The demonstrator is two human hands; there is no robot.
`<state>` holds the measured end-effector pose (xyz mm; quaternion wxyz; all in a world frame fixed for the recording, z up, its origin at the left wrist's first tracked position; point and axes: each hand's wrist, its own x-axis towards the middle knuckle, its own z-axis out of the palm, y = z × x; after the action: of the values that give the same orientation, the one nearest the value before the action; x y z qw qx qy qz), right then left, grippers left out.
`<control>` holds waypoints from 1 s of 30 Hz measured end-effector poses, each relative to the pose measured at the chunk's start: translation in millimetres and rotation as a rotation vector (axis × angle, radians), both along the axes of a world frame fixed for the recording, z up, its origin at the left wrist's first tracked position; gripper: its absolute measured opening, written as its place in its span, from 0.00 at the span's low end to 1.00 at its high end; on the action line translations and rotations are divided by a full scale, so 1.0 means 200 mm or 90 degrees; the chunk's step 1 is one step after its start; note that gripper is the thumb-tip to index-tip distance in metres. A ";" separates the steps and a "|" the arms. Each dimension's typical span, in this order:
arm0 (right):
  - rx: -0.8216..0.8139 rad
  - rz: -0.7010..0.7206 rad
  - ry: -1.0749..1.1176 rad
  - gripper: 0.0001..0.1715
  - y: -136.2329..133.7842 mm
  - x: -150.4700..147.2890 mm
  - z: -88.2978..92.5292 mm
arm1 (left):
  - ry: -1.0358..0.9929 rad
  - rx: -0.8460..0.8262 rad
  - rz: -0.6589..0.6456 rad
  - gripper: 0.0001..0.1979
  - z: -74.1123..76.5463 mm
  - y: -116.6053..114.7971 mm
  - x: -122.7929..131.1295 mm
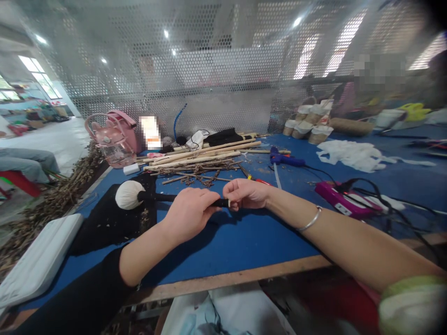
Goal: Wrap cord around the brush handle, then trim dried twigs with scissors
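While left hand, fingers curled, held black rod mid-frame, right hand pinched its pale end: wrapping, seemingly; next move wanted steady turning.

My left fingers grip a slim black-wrapped stick roughly parallel to the blue counter's front edge, its round cream cloth-covered head toward the left edge, pale-tipped end at my right fingers.

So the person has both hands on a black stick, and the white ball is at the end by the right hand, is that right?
Not quite: the white ball is at the end of the black stick beyond the left hand, while the right hand is at the opposite end, as the head view shows.
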<state>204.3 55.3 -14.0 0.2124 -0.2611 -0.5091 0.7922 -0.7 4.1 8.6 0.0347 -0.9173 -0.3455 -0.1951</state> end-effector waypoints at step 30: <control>0.381 -0.390 -0.350 0.17 0.20 0.39 0.25 | -0.195 0.114 -0.111 0.11 -0.05 0.08 -0.03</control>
<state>281.9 96.1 36.1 0.3590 -0.5249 -0.6509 0.4146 -6.2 19.3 -2.1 0.0462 -0.8965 -0.2474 -0.3647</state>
